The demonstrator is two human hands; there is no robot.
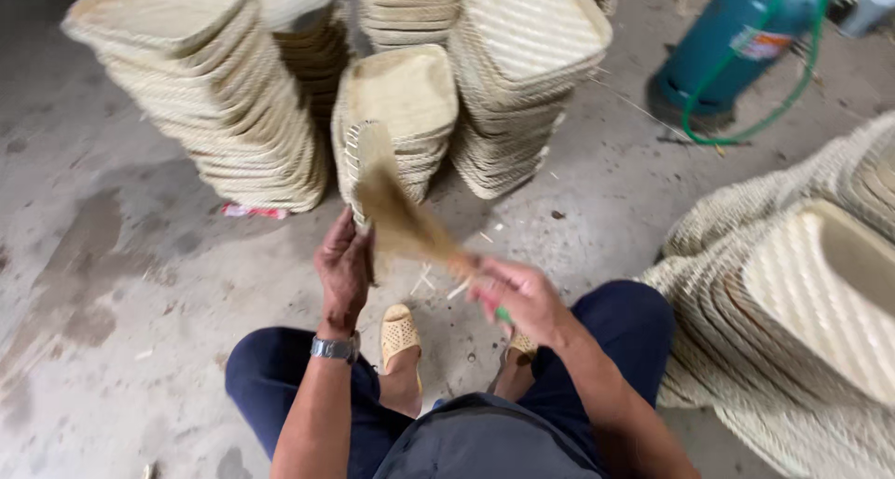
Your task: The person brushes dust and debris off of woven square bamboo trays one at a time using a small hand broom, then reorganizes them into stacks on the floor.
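The left hand grips a woven tray held on edge, long axis upright above the knees, while the right hand, closed on a blurred brush, reaches its bristles leftward across it.

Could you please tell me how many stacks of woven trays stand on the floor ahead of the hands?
5: far-left stack, second stack, middle stack, back stack, right stack; others may be cut off.
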